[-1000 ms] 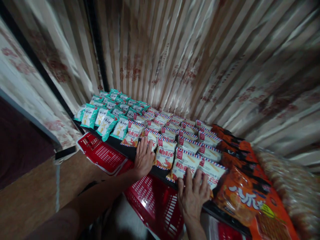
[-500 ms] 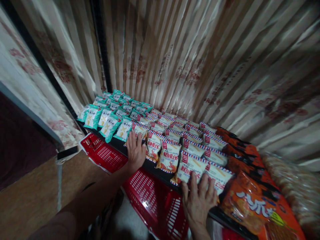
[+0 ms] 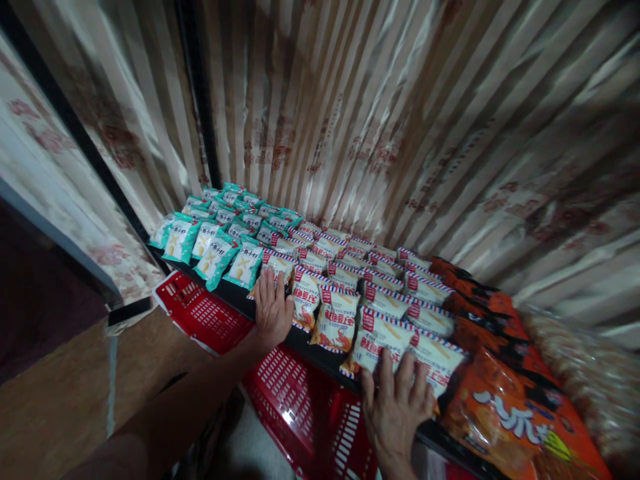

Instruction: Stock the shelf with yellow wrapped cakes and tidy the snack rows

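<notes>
Rows of white snack bags (image 3: 336,319) with striped red-and-blue top edges stand on a black shelf (image 3: 235,298). My left hand (image 3: 273,308) rests with its fingers spread on the front of the leftmost white bag (image 3: 278,261). Against the lower front of the bags at the right end of this group (image 3: 383,333) lies my right hand (image 3: 397,400), its fingers also apart. Neither hand is wrapped round anything. Just left of my left hand are several teal-and-white snack bags (image 3: 245,261). Larger orange bags (image 3: 493,407) stand right of my right hand.
Red plastic baskets (image 3: 295,393) sit below the shelf's front edge. Striped floral curtains (image 3: 310,120) hang behind the goods. Clear-wrapped packs (image 3: 585,373) stand at the far right. A dark flat object (image 3: 129,311) lies at the left, above the brown floor (image 3: 60,393).
The view has shifted very slightly. Both hands stay on the same bags, with their fingers spread, and the bags keep their places.
</notes>
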Available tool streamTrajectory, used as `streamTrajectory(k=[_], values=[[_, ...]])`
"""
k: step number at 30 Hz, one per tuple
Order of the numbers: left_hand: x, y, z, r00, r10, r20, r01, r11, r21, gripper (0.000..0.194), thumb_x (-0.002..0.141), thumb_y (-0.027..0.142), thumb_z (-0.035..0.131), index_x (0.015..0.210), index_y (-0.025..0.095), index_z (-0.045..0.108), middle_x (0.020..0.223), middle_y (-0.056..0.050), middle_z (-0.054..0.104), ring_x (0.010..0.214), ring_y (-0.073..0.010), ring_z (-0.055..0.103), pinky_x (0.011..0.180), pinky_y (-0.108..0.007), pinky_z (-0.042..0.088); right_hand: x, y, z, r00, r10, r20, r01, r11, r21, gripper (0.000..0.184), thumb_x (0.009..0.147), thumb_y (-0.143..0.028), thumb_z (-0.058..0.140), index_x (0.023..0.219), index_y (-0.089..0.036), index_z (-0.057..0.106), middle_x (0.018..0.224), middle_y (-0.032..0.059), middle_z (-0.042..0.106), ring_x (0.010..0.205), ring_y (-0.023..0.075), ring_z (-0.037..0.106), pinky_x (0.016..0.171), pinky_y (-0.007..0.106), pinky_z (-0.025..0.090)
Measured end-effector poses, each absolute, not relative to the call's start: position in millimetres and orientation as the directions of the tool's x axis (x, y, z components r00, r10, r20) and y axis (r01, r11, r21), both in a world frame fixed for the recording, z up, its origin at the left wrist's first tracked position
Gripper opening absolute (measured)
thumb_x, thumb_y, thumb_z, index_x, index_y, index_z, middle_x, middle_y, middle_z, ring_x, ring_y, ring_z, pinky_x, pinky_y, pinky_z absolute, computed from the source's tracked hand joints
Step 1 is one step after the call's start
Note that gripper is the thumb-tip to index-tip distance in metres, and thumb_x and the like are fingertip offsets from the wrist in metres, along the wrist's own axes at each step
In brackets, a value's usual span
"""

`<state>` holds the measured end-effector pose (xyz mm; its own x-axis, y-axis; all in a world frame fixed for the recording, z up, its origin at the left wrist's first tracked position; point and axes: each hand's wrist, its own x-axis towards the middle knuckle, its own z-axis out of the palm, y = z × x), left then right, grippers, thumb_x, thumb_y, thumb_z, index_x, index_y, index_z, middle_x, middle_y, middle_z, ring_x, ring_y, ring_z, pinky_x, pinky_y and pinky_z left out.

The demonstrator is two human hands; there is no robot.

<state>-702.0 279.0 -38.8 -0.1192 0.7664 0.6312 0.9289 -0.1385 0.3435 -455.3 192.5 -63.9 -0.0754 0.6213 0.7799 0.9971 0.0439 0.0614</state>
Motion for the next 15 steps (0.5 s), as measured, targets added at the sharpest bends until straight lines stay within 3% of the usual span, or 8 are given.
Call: streamTrajectory(k=[8,15], values=[[-700.7,278.0,-30.5,-0.109,0.77,0.628,0.937,-0.13,0.323,0.053,0.093,0.03,0.034,0.14,0.005,0.035,0.152,-0.02,0.018,0.142,-0.0311,0.008,0.112,-0.053,0.017,-462.2,188.2,-56.6,-0.047,0.643,0.765,0.999,0.047,0.022,0.061,0.093,-0.047,0.039,0.147,-0.026,0.021,0.151,0.0167,0.024,0.137,0.0388,0.023,0.1,0.062,0.028],[-683.4,254.0,-25.0,0.107,0.747,0.656,0.892,-0.363,0.268,0.048,0.093,0.025,0.035,0.139,0.012,0.038,0.153,-0.015,0.018,0.142,-0.0302,0.008,0.113,-0.054,0.015,-464.7,189.3,-54.7,-0.034,0.637,0.77,0.998,0.062,-0.007,0.062,0.092,-0.048,0.04,0.147,-0.028,0.02,0.151,0.0155,0.022,0.136,0.0389,0.025,0.099,0.062,0.028]])
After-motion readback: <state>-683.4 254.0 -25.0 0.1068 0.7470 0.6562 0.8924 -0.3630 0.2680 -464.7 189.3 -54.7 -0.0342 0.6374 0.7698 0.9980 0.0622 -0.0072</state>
